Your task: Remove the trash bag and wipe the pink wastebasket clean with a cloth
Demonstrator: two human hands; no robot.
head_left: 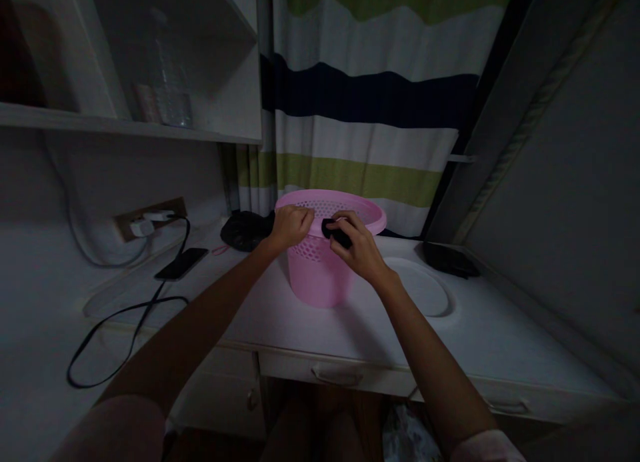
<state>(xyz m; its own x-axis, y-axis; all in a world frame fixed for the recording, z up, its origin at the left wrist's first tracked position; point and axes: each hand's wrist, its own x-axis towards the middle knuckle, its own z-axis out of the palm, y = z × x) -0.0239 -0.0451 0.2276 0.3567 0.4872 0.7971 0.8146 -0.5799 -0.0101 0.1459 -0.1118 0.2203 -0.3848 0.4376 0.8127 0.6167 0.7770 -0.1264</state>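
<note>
A pink plastic wastebasket (323,279) with a perforated upper wall stands upright on the white desk. My left hand (293,226) is closed on the left front of its rim, thumb on top. With bent fingers, my right hand (357,243) grips a small black rounded object (341,234) against the front of the rim; its exact kind cannot be made out. The basket's inside is mostly hidden by the rim and my hands.
The white desk (240,315) carries a phone (181,264) with a black cable, a black bag (245,230) at back left, a round white tray (417,285) and a dark pouch (450,259). A shelf (225,125) overhangs the left; a striped curtain (370,142) hangs behind.
</note>
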